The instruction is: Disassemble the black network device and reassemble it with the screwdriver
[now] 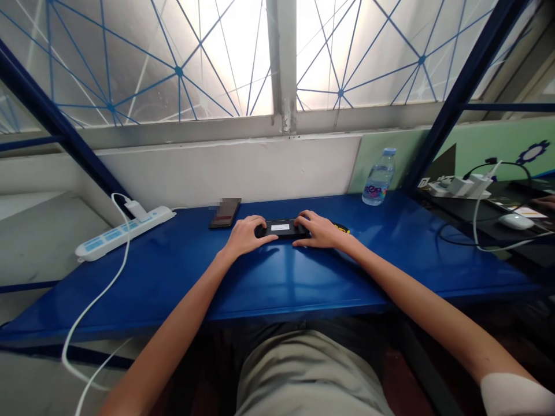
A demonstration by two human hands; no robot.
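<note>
On the blue table (277, 277), curved hands (280, 232) pinch a black device (284, 229), hiding its ends.

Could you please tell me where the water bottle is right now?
In the head view, the bottle stands at the right, near the back edge of the blue table, just left of the blue post.

A shared workspace, with power strips, blue desk (277, 283).

Black device (281, 229) with white label lies flat.
</note>
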